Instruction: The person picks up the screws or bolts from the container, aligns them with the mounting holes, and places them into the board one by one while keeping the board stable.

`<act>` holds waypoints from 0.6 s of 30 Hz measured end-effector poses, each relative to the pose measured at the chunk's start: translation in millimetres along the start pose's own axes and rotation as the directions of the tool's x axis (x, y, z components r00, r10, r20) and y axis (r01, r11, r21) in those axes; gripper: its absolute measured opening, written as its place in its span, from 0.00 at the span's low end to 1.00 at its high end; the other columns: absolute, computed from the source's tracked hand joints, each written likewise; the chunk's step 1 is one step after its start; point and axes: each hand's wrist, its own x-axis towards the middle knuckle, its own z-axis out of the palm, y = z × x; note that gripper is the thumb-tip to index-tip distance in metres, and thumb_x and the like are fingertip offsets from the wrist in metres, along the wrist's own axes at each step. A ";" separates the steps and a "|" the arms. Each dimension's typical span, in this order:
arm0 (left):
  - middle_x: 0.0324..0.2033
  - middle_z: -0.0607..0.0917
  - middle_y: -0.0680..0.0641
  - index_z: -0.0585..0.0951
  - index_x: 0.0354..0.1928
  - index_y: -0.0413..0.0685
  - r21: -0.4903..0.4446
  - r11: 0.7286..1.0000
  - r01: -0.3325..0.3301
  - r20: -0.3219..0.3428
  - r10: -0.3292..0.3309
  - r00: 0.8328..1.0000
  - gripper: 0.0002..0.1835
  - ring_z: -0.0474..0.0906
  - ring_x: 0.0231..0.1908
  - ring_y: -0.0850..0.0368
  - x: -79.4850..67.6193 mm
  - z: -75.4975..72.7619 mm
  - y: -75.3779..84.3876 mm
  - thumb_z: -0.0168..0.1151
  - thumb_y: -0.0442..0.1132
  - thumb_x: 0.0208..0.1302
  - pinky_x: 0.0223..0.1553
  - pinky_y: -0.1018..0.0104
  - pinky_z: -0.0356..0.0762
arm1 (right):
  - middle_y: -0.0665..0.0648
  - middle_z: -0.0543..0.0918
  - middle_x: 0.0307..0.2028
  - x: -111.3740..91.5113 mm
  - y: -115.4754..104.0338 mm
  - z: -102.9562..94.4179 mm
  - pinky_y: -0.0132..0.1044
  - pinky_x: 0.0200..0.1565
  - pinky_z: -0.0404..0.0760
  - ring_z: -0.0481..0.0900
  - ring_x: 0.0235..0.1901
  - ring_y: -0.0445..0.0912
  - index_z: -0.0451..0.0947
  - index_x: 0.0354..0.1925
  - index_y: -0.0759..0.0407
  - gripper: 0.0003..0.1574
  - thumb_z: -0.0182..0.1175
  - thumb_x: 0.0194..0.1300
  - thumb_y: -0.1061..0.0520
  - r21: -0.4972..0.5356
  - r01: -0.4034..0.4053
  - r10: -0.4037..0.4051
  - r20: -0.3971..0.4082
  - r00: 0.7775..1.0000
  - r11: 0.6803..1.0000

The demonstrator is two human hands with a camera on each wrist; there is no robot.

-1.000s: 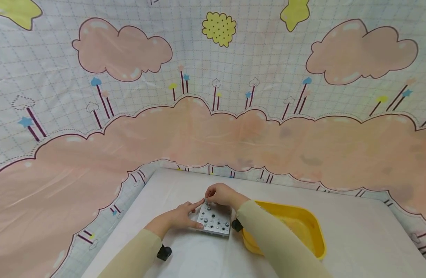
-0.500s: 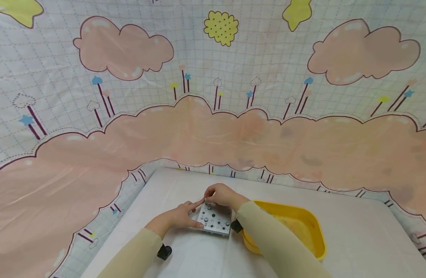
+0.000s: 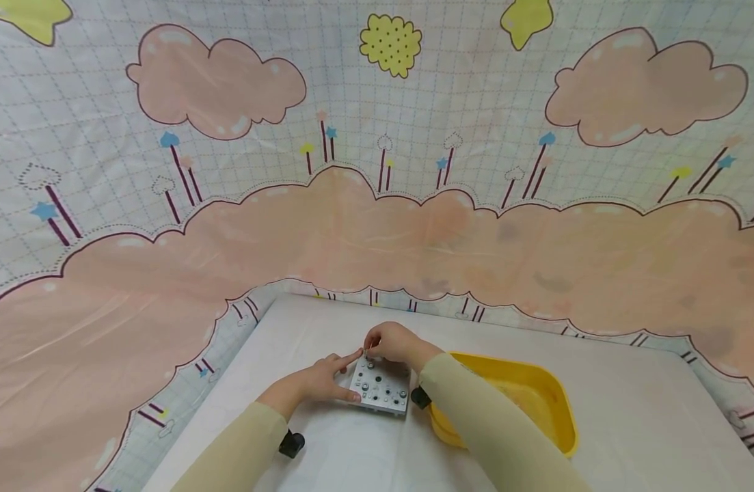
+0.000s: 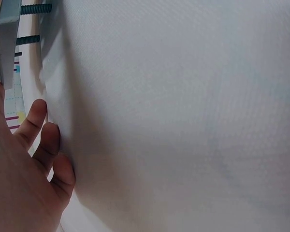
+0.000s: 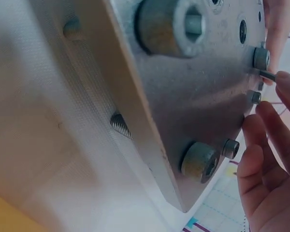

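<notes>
A thick silver metal plate (image 3: 381, 384), studded with socket-head screws and holes, is raised off the white table on threaded screw ends (image 4: 36, 8) that stick out beneath. My left hand (image 3: 315, 381) spans its left side, thumb resting on the near corner and straight index finger reaching the far corner. Its other fingers lie spread beside the plate. At the far left corner, my right hand (image 3: 392, 342) pinches a thin metal pin (image 5: 267, 75) against the plate's face. Close to that pin sits a small socket-head screw (image 5: 262, 58); larger screws (image 5: 200, 162) stand nearer the camera.
A yellow plastic tray (image 3: 564, 403) stands to the right of the plate, partly hidden by my right sleeve. White cloth covers the table (image 3: 635, 410). Behind it hangs a curtain (image 3: 364, 239) printed with clouds and stars.
</notes>
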 end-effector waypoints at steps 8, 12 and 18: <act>0.58 0.74 0.46 0.58 0.76 0.71 -0.004 1.000 0.006 0.005 -0.006 1.000 0.54 0.68 0.60 0.43 -0.5 -0.7 4.5 0.74 0.64 0.48 0.60 0.35 0.66 | 0.48 0.78 0.32 -2.4 2.0 -1.0 0.34 0.34 0.75 0.74 0.31 0.42 0.86 0.37 0.46 0.03 0.68 0.64 0.55 -0.053 -0.005 0.005 0.009 1.000 0.999; 0.58 0.73 0.46 0.58 0.76 0.72 -0.001 1.000 0.009 0.007 -0.009 1.000 0.54 0.68 0.60 0.43 -1.6 -1.9 7.1 0.74 0.65 0.48 0.60 0.34 0.66 | 0.47 0.79 0.33 -6.9 2.8 -5.9 0.35 0.34 0.76 0.75 0.31 0.42 0.86 0.40 0.45 0.05 0.68 0.64 0.53 -0.036 -0.003 0.003 0.000 1.000 0.999; 0.57 0.74 0.46 0.58 0.76 0.72 0.007 1.000 0.023 0.002 -0.023 1.000 0.54 0.69 0.59 0.43 -2.4 -1.6 7.5 0.75 0.64 0.47 0.59 0.34 0.66 | 0.45 0.80 0.34 -12.6 1.3 -20.2 0.36 0.37 0.78 0.76 0.34 0.43 0.87 0.45 0.48 0.09 0.66 0.66 0.52 -0.019 0.059 -0.059 -0.011 0.998 0.998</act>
